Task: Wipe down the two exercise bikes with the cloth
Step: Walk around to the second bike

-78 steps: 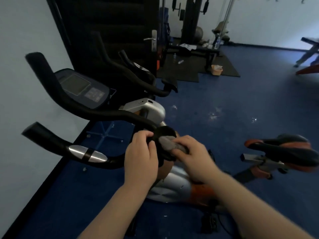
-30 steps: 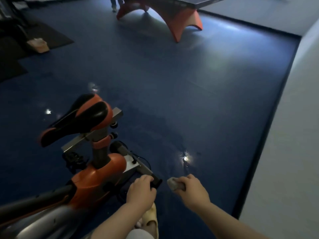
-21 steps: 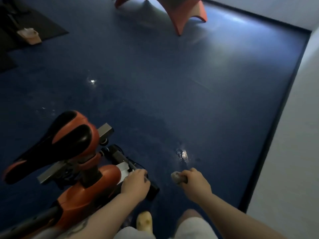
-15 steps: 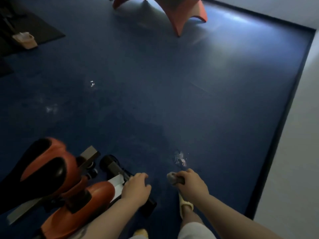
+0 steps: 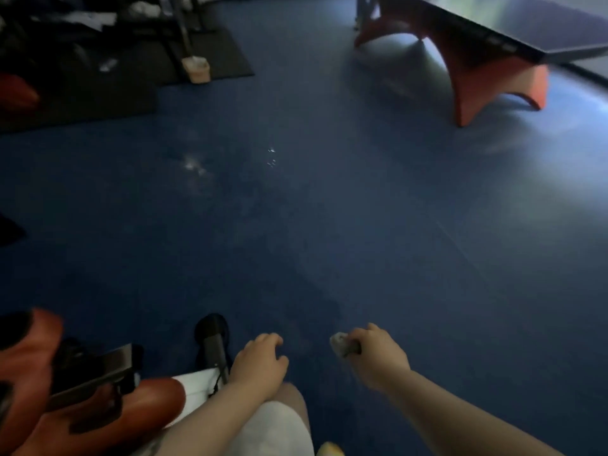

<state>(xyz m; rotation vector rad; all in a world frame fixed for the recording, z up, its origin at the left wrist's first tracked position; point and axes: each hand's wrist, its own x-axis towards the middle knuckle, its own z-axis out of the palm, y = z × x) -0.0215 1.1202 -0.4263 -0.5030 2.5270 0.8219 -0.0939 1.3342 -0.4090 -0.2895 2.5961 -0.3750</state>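
My right hand (image 5: 373,358) grips the bunched grey cloth (image 5: 342,344), held low over the blue floor. To its left, my left hand (image 5: 260,360) hangs with loosely curled fingers and holds nothing, just right of the bike's black rear foot bar (image 5: 212,343). The orange and black exercise bike (image 5: 82,406) fills the bottom left corner, with its orange saddle (image 5: 23,353) at the left edge. A second orange shape (image 5: 16,92) shows dimly at the far left; what it is I cannot tell.
A table-tennis table (image 5: 493,37) on orange legs stands at the top right. Black mats (image 5: 138,60) with gym gear and a small beige box (image 5: 196,70) lie at the top left. My white shorts and knee (image 5: 279,419) are at the bottom.
My view has swung from the handlebars to the bike's rear and the open floor. My left hand has come off the rear foot bar. My right hand still holds the cloth.
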